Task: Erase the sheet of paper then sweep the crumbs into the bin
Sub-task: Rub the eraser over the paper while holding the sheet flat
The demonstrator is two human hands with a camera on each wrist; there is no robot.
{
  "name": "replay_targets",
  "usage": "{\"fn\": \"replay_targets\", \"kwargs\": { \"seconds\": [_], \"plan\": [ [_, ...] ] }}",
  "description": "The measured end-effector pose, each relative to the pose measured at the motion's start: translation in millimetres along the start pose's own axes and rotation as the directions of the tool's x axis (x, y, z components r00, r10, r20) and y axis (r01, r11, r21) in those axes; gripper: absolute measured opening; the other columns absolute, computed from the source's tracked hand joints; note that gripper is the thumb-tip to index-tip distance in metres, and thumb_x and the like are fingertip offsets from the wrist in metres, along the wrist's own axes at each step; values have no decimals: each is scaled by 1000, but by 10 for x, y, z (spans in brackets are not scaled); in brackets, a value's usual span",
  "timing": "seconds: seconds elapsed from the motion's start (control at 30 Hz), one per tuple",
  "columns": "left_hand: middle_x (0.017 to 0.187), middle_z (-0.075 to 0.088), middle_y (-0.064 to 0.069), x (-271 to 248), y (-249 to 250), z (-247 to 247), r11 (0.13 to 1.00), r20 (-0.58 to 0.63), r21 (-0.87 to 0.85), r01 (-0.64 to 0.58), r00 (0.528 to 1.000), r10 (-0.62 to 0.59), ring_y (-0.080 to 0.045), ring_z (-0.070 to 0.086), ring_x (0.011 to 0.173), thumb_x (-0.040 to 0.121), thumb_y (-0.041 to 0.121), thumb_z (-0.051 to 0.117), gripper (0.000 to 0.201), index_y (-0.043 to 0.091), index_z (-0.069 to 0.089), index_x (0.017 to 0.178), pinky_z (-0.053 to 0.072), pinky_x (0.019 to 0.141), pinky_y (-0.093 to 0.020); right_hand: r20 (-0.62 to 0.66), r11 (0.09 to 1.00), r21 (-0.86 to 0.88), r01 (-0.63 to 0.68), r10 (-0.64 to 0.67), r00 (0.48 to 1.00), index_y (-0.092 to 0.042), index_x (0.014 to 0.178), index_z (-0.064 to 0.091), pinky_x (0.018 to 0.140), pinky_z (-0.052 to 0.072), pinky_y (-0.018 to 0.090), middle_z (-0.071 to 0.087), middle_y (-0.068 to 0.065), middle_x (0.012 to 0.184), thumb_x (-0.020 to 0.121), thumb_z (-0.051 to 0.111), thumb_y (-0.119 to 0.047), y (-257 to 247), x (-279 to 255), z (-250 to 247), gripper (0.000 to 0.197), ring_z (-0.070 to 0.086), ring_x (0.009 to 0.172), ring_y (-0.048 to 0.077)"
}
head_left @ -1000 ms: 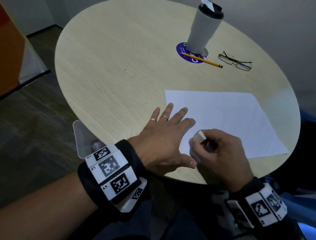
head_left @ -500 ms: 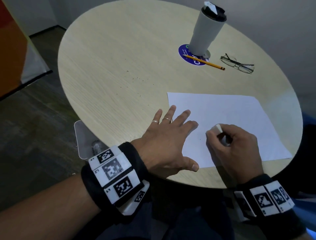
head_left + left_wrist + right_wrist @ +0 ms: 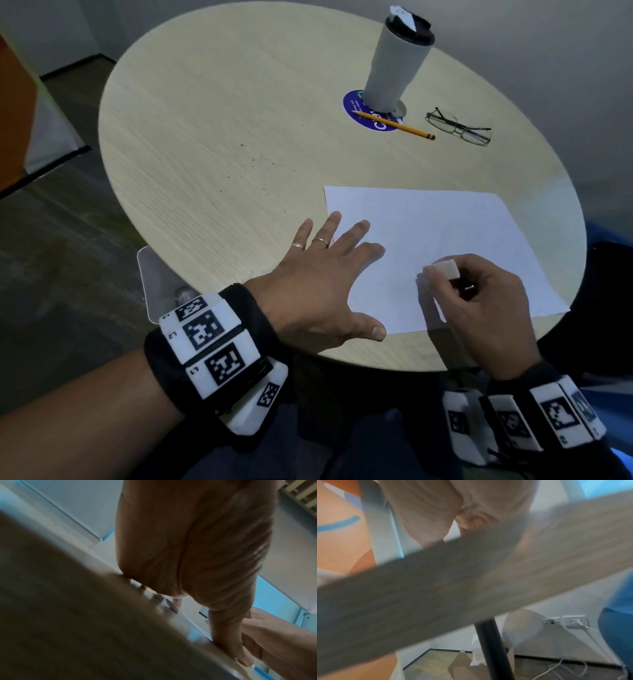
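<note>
A white sheet of paper (image 3: 445, 240) lies on the round wooden table (image 3: 205, 120), near its front right edge. My left hand (image 3: 329, 274) lies flat with spread fingers on the sheet's left edge, pressing it down. My right hand (image 3: 479, 301) pinches a white eraser (image 3: 445, 269) and holds it against the lower middle of the sheet. Dark eraser crumbs (image 3: 260, 161) are scattered on the bare table left of the paper. A pale bin (image 3: 157, 281) pokes out below the table's front left edge. Both wrist views show only the palms above the blurred table edge (image 3: 471, 588).
At the back right a grey tumbler (image 3: 394, 58) with a black lid stands on a blue coaster (image 3: 356, 106). A yellow pencil (image 3: 394, 125) and a pair of glasses (image 3: 459, 126) lie beside it. Dark floor lies to the left of the table.
My right hand has carried the eraser to the right along the sheet, away from the left hand's thumb. The left hand has stayed flat on the paper's edge.
</note>
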State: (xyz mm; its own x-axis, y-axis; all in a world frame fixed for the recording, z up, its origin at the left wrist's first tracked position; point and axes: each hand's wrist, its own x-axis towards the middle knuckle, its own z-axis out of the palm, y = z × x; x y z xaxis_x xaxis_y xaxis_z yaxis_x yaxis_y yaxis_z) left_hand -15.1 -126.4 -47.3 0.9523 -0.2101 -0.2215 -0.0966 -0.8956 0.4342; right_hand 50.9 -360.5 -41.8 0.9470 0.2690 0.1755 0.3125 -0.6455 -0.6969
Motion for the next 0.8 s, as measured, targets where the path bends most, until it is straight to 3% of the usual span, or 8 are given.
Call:
{"fn": "replay_targets", "kwargs": {
  "seconds": [0.13,0.23,0.33,0.43,0.53,0.6,0.7,0.8],
  "plan": [
    [172,-22,11,-13,11,-4,1000,1,19,-4,1000,4,-23,-32,156,83,86,55,105,40,4,163,-15,127,-54,-3,997,-70,15,-15,1000,-29,84,72,58,48,24,70,-5,72,94,78,-31,45,-80,-58,11,62,66,18],
    [172,-22,10,-40,11,-13,998,3,56,-9,1000,9,-25,-30,157,86,84,51,101,39,3,162,-14,128,-54,-43,995,-98,0,-4,999,-26,91,70,59,46,17,70,-6,77,97,73,-34,157,48,-122,10,63,72,17],
    [172,-26,4,-70,108,-1,995,3,104,1,1000,-2,-25,-30,157,95,79,40,95,31,-2,165,-12,127,-56,-55,995,-7,-102,101,993,-16,97,70,65,48,14,73,0,88,102,69,-28,314,192,-179,13,68,83,21],
    [170,-31,0,-85,390,131,988,-20,147,-55,998,59,-25,-30,156,101,77,25,93,20,-10,167,-10,127,-57,-50,991,16,-130,131,990,-16,98,68,69,49,24,74,0,89,104,66,-30,366,205,-156,15,70,87,23],
    [169,-31,4,-89,749,316,952,84,173,-252,967,241,-23,-32,155,103,74,17,87,25,-16,166,-15,127,-54,-50,994,35,-104,106,993,-21,94,66,69,53,35,74,-1,83,104,66,-32,388,176,-136,14,70,80,23],
    [169,-29,8,-49,863,380,931,169,172,-322,941,295,-22,-32,155,102,74,14,83,30,-15,166,-17,127,-52,-49,992,74,-104,108,993,-22,92,66,69,55,38,74,-1,81,104,66,-32,387,169,-147,15,70,77,23],
    [171,-25,10,15,822,354,911,221,231,-341,930,292,-22,-30,156,102,74,13,78,35,-10,166,-15,127,-51,-20,993,51,-102,103,994,-23,91,65,65,49,32,72,-4,80,104,63,-33,355,158,-186,16,66,72,10],
    [169,-29,12,31,642,225,938,251,240,-250,949,189,-20,-35,154,100,78,11,78,41,-13,165,-18,127,-49,5,995,44,-85,85,996,-23,91,65,62,43,28,70,-6,77,104,64,-34,353,171,-222,17,62,70,2]
  ]
}}
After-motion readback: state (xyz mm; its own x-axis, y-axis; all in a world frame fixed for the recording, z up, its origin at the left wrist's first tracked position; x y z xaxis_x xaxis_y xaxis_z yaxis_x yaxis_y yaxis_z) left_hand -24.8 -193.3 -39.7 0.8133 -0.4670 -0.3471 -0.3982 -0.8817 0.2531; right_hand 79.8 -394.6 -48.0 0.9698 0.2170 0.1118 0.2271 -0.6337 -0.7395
